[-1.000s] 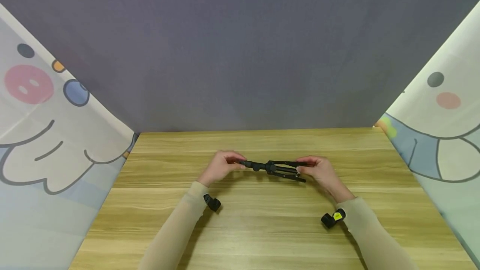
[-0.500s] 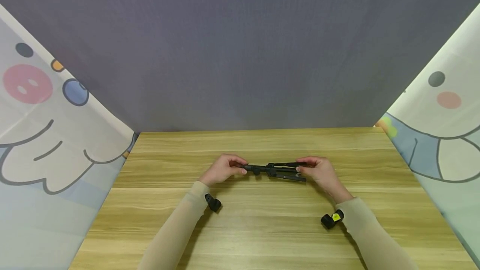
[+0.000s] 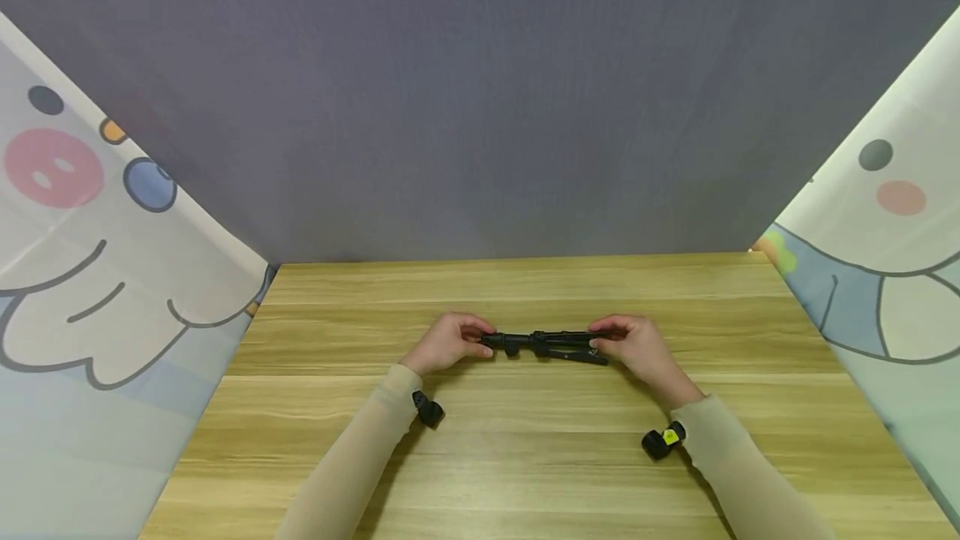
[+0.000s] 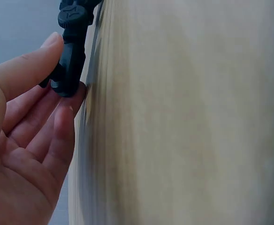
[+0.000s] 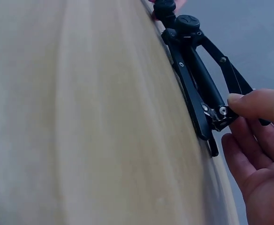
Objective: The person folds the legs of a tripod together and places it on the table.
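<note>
A small black tripod (image 3: 540, 344) lies sideways close over the wooden table, its head to the left and its legs partly folded to the right. My left hand (image 3: 444, 342) pinches the head end between thumb and fingers; in the left wrist view a round knob (image 4: 73, 17) shows just above the thumb. At the other end my right hand (image 3: 633, 348) grips a leg with thumb and fingertips. The right wrist view shows the centre column (image 5: 202, 77), a leg (image 5: 188, 89) angled off it, and silvery joints (image 5: 216, 111) near my thumb.
The wood-grained table (image 3: 510, 457) stretches out around both hands. A grey panel (image 3: 480, 107) rises behind its far edge. Cartoon-printed cloths (image 3: 135, 273) hang on both sides. Small black cameras (image 3: 429, 410) sit on the wrists.
The tripod has turned about its length and come lower, its legs now nearer together in the head view. My left hand has moved slightly right and nearer; the right hand has hardly moved.
</note>
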Tool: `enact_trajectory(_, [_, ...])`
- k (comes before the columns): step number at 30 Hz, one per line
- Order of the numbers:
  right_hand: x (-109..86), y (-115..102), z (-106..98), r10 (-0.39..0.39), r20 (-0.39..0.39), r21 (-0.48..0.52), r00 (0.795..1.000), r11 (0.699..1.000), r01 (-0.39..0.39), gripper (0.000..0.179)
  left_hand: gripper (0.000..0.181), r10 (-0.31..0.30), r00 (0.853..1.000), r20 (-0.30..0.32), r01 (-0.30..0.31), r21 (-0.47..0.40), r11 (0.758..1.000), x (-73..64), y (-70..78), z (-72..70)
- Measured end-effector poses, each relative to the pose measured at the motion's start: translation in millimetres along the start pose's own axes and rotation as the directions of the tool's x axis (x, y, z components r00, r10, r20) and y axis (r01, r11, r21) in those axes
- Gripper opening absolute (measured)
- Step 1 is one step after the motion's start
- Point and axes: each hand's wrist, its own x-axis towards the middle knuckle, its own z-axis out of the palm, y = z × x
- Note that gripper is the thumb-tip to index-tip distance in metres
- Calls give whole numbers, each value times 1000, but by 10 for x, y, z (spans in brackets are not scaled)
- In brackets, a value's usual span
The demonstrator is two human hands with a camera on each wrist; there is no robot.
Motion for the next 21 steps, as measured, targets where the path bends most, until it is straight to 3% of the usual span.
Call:
enact_trajectory(7, [3, 16, 0, -53, 3, -10, 999, 999, 53, 22, 32, -2, 1000, -25, 3, 33, 999, 23, -13, 14])
enact_trajectory(14, [-5, -20, -9, -37, 32, 101, 999, 994, 33, 28, 31, -5, 999, -39, 7, 48, 999, 8, 6, 14])
enact_trajectory(21, [-32, 12, 5, -10, 45, 202, 999, 979, 0, 34, 33, -20, 999, -27, 20, 11, 1000, -51, 31, 4])
